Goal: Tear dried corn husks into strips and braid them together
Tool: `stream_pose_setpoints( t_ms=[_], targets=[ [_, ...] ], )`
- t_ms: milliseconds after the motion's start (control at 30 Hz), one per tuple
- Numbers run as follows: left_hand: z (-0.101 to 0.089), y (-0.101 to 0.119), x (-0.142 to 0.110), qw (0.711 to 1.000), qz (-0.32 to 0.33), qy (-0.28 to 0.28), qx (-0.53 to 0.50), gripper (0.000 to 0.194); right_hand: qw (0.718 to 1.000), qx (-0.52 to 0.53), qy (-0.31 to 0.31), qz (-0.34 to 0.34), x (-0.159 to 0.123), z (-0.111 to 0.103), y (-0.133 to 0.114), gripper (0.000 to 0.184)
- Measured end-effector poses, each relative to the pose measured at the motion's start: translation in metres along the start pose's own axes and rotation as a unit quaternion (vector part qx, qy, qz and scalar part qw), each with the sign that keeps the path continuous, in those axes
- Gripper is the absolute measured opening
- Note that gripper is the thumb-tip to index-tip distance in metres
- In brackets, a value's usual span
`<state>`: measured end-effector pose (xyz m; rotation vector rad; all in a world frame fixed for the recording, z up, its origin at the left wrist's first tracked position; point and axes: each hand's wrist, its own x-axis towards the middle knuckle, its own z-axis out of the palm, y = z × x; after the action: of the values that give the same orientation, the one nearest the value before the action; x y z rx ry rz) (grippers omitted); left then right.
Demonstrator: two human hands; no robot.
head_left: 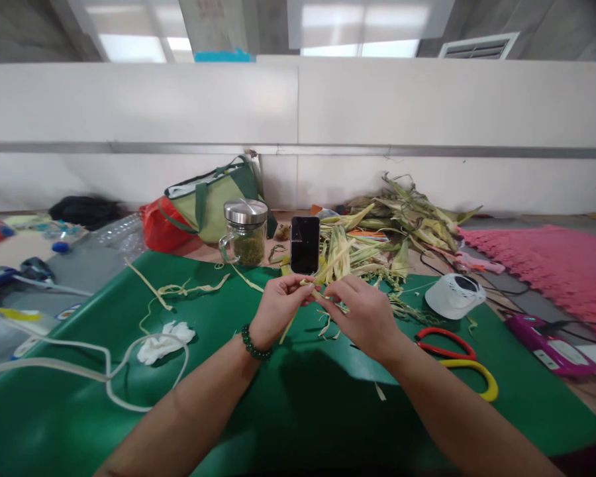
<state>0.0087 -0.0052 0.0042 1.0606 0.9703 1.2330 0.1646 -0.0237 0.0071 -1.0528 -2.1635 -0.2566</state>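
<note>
Over the middle of the green mat (218, 424), my two hands meet around pale strips that look like dried corn husk. My left hand (281, 305), below a dark beaded bracelet (255, 344), pinches a husk strip (289, 328) whose end hangs down. My right hand (362, 308) is closed, its fingertips against the same husk work. Just beyond them a black phone (304, 245) stands upright. A heap of husk strips (340, 248) lies behind my right hand. Scissors with a red and a yellow handle (447, 344) lie beside my right forearm, their blades mostly hidden.
A lidded glass jar (246, 235) and a green bag (218, 205) stand at the back. White cord (110, 371) and crumpled tissue (166, 342) lie left. To the right are a white cup-like object (454, 297), a magenta power strip (551, 344) and pink cloth (551, 265).
</note>
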Motion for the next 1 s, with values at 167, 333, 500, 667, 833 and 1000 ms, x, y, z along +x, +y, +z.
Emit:
stream_pose_setpoints(
  t_ms=[167, 333, 500, 667, 833, 1000],
  targets=[
    [-0.001, -0.003, 0.001, 0.998, -0.027, -0.019, -0.052, 0.026, 0.978, -0.081, -0.007, -0.195, 0.003, 0.007, -0.009, 0.022],
    [0.0, -0.003, 0.0, 0.999, -0.03, -0.012, -0.043, 0.023, 0.975, -0.081, 0.047, -0.203, 0.002, 0.018, -0.005, 0.017],
    [0.0, -0.004, 0.0, 0.997, -0.029, -0.006, -0.074, 0.021, 0.976, -0.095, 0.053, -0.188, 0.001, 0.018, -0.005, 0.009],
    [0.002, -0.003, -0.002, 0.997, -0.028, -0.005, -0.067, 0.019, 0.969, -0.106, 0.096, -0.201, 0.001, 0.022, -0.007, 0.009],
    [0.001, -0.001, -0.004, 0.999, -0.014, -0.002, -0.037, 0.019, 0.979, 0.073, 0.136, -0.132, 0.001, 0.027, -0.004, 0.007],
    [-0.003, -0.001, -0.002, 1.0, -0.012, -0.019, -0.017, 0.021, 0.949, 0.291, 0.107, 0.062, 0.003, 0.027, -0.004, 0.009]
  ],
)
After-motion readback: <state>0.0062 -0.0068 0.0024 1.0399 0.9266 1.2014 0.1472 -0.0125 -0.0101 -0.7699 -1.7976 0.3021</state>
